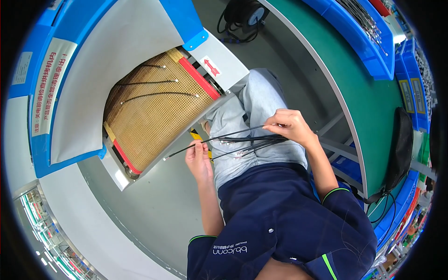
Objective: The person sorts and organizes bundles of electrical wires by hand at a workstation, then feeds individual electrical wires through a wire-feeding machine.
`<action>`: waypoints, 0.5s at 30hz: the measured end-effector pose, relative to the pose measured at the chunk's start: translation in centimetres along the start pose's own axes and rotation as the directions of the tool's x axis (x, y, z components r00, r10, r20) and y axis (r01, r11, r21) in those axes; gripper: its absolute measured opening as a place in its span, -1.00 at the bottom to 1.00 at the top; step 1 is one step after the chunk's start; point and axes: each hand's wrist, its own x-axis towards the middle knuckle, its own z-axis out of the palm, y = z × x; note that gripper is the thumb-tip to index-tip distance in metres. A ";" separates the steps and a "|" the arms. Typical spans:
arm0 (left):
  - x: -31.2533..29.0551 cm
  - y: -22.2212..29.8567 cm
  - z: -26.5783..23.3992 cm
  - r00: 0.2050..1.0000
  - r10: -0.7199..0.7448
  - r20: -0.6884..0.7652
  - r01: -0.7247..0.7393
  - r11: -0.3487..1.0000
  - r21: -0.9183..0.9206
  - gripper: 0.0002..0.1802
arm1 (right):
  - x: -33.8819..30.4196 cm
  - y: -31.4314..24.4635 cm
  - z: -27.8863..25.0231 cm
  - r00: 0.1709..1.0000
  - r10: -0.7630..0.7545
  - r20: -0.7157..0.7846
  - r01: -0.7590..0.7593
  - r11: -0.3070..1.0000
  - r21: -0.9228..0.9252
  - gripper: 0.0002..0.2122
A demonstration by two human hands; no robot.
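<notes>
A thin black cable (214, 138) with a small pale tip is stretched between my two hands, above my lap. My left hand (199, 158) pinches it near the tip end, close to the conveyor's near edge. Farther right, my right hand (290, 125) pinches the other part of the same cable. A bundle of similar black cables (252, 148) lies across my thighs, running under my right hand; whether those fingers also hold it is hidden. Three black cables with pale ends, one of them a curved cable (161, 94), rest apart on the mesh conveyor belt (156, 126).
The belt runs under a grey curtain (112, 51) into a blue-framed machine (42, 154). A green table (373, 126) curves along my right, bearing a blue bin of cables (359, 28) and a black pouch (400, 144). A cable reel (247, 16) stands on the floor ahead.
</notes>
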 end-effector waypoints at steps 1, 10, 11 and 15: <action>0.0 0.0 -0.1 1.000 -0.001 -0.001 0.001 1.000 0.004 -0.91 | 0.0 0.0 0.0 1.000 0.008 0.022 -0.008 1.000 -0.003 -0.93; 1.0 0.8 -0.7 1.000 0.016 -0.006 -0.016 0.999 0.028 -0.89 | 0.3 0.0 0.4 0.997 0.005 0.083 -0.011 0.997 0.070 -0.85; 1.3 1.1 -0.8 1.000 0.020 -0.002 -0.020 1.000 0.020 -0.89 | 0.5 -0.2 0.4 0.996 -0.009 0.085 0.003 0.997 0.076 -0.85; 4.7 3.9 -3.3 0.996 0.089 -0.007 -0.089 0.995 0.051 -0.89 | 0.4 -0.3 0.1 0.972 0.203 0.116 -0.214 0.973 0.090 -0.60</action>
